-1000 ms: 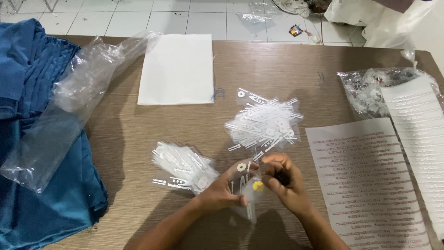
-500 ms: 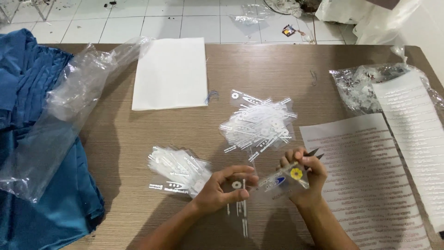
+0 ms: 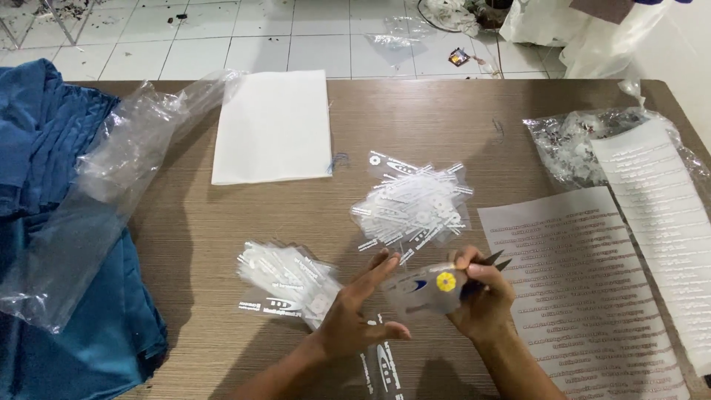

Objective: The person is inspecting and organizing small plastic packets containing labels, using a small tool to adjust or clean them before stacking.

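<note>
Blue cloth [image 3: 52,244] is heaped at the table's nine o'clock edge, with a long clear plastic bag [image 3: 111,192] draped across it. At about eleven o'clock lies a blank white sheet [image 3: 272,126]. Near the bottom centre, the left hand [image 3: 355,315] is spread open, fingers pointing toward one o'clock, gripping nothing; its fingertips reach just beside the small clear packet [image 3: 426,287]. That packet, marked with a yellow round spot and a blue shape, sits at the left hand's two o'clock and is pinched by the right hand [image 3: 481,300], which also clasps dark tweezers [image 3: 492,261] poking out toward one o'clock. One pile of clear printed packets [image 3: 285,278] lies at the left hand's ten o'clock, another [image 3: 415,204] at twelve o'clock. Brown wood-grain table [image 3: 415,118] carries everything; white floor tiles [image 3: 259,37] show beyond. At three o'clock lie two printed paper sheets [image 3: 585,289], and a crinkled clear bag [image 3: 574,144] holding small pale pieces, too small to identify.
</note>
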